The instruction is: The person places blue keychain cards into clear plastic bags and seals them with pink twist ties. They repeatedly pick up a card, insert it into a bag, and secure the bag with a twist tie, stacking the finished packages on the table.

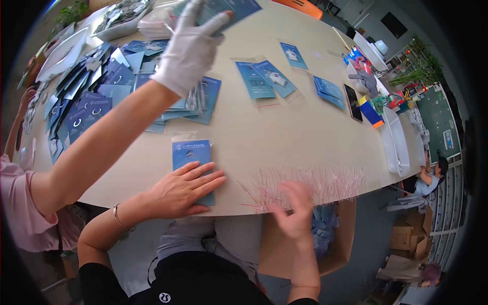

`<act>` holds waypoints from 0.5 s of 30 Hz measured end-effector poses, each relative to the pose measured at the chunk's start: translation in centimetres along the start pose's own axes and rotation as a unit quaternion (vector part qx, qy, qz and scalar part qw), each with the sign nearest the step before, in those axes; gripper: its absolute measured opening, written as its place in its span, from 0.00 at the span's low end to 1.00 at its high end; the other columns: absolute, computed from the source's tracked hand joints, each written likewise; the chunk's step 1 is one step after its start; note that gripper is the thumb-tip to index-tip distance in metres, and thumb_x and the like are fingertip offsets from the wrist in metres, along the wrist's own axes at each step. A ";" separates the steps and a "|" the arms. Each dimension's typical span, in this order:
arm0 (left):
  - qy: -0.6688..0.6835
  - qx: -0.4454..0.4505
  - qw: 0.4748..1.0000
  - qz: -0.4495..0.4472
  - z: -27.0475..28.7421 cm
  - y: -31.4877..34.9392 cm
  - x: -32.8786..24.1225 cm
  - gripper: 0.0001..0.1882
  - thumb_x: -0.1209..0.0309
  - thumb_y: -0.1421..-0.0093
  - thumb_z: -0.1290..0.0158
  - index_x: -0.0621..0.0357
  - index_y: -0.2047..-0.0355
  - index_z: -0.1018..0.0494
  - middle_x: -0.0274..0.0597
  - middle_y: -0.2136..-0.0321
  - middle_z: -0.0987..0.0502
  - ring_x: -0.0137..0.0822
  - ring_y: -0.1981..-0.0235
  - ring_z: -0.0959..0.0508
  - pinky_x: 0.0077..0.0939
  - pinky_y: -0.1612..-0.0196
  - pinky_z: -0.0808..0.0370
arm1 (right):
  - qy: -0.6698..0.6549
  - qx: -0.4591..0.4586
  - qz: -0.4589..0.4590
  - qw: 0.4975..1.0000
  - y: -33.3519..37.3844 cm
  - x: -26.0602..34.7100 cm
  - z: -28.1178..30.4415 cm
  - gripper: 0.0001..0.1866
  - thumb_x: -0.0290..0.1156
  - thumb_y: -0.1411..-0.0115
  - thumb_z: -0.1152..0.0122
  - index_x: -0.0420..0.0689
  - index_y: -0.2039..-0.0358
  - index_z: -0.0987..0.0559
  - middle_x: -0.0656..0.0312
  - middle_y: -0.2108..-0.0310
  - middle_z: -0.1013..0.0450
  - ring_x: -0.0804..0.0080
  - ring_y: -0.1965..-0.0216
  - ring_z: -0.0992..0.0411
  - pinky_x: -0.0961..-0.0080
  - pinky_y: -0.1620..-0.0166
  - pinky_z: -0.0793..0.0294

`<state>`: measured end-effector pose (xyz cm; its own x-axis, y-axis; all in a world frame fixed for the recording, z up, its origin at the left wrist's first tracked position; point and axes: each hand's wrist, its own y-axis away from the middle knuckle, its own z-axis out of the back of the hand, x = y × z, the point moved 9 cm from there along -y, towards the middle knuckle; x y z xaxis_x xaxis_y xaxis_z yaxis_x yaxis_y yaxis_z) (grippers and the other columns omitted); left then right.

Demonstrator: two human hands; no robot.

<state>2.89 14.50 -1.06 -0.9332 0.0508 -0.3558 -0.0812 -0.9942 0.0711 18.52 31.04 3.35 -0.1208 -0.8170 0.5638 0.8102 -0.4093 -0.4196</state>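
My left hand (185, 190) lies flat, fingers stretched out, on a blue printed card in a clear plastic sleeve (191, 148) at the table's near edge. The card has a small curved cut-out, and my hand covers its lower part. To the right, my right hand (294, 208) is blurred by motion over the table edge. Its thumb and fingers look apart, with nothing visible between them. Beside and beyond it runs a dense row of thin clear strips with red edges (325, 183).
A co-worker's white-gloved hand (188, 56) reaches across from the left with a blue card. Piled blue cards (94, 109) cover the table's left. Several sleeved cards (264, 79), a phone (353, 102) and a white tray (395, 142) lie farther right. An open cardboard box (345, 234) stands below the edge.
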 end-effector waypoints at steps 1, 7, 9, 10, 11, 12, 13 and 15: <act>0.009 -0.008 1.000 -0.007 -0.1 -0.1 0.0 0.44 0.50 0.37 0.46 0.60 0.29 0.49 0.47 0.30 0.43 0.48 0.28 0.47 0.45 0.28 0.51 | -0.005 0.088 0.062 0.994 0.5 3.3 -3.9 0.24 0.23 0.52 0.29 0.47 0.51 0.19 0.57 0.49 0.24 0.57 0.43 0.30 0.59 0.44 0.34; 0.072 -0.113 0.990 -0.036 1.2 0.9 -0.4 0.46 0.48 0.43 0.42 0.64 0.32 0.44 0.53 0.32 0.41 0.50 0.30 0.43 0.46 0.29 0.47 | 0.028 0.115 0.183 0.976 1.1 7.8 -9.4 0.13 0.31 0.46 0.34 0.51 0.58 0.17 0.68 0.49 0.23 0.65 0.43 0.29 0.59 0.43 0.39; 0.062 -0.201 0.977 -0.024 3.0 2.8 -0.4 0.40 0.47 0.47 0.40 0.63 0.42 0.33 0.52 0.38 0.33 0.51 0.34 0.36 0.46 0.33 0.39 | 0.054 0.107 0.188 0.975 1.5 8.3 -9.4 0.13 0.31 0.46 0.33 0.51 0.58 0.17 0.67 0.49 0.23 0.64 0.44 0.29 0.58 0.43 0.39; 0.100 -0.209 0.973 -0.013 3.4 4.3 -0.1 0.35 0.48 0.48 0.38 0.59 0.47 0.29 0.50 0.40 0.30 0.49 0.36 0.33 0.45 0.34 0.36 | 0.064 0.103 0.192 0.974 1.7 8.6 -9.4 0.13 0.30 0.46 0.33 0.51 0.59 0.17 0.66 0.48 0.23 0.63 0.44 0.29 0.57 0.44 0.39; 0.145 -0.162 0.976 0.003 3.1 5.4 0.3 0.32 0.50 0.49 0.37 0.56 0.49 0.28 0.47 0.40 0.30 0.48 0.37 0.33 0.44 0.35 0.36 | 0.069 0.099 0.192 0.974 2.0 8.7 -9.4 0.12 0.30 0.47 0.33 0.50 0.59 0.17 0.65 0.48 0.23 0.63 0.43 0.29 0.57 0.44 0.39; 0.190 -0.115 0.975 0.018 2.6 6.2 0.6 0.29 0.52 0.49 0.36 0.53 0.51 0.26 0.44 0.40 0.30 0.46 0.37 0.32 0.43 0.35 0.35 | 0.075 0.096 0.191 0.974 2.2 8.7 -9.4 0.12 0.30 0.47 0.33 0.50 0.60 0.17 0.64 0.48 0.23 0.62 0.43 0.29 0.56 0.44 0.40; 0.153 -0.111 0.982 0.023 2.4 6.8 0.6 0.26 0.54 0.50 0.35 0.52 0.53 0.26 0.42 0.40 0.29 0.46 0.38 0.31 0.44 0.35 0.35 | 0.081 0.095 0.190 0.974 2.5 8.9 -9.6 0.11 0.30 0.47 0.33 0.50 0.61 0.17 0.63 0.48 0.24 0.61 0.43 0.29 0.55 0.44 0.40; 0.078 -0.100 0.991 0.031 1.8 7.7 0.3 0.21 0.59 0.50 0.33 0.50 0.58 0.25 0.39 0.42 0.27 0.45 0.40 0.28 0.46 0.37 0.33 | 0.055 0.087 0.166 0.981 2.6 8.9 -9.7 0.10 0.30 0.47 0.32 0.49 0.63 0.17 0.61 0.47 0.24 0.59 0.42 0.29 0.55 0.44 0.40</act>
<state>1.35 7.05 1.08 -0.8677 -0.0103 -0.4970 0.0594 -0.9948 -0.0831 13.97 18.80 0.34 0.1133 -0.9366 0.3315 0.8997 -0.0448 -0.4341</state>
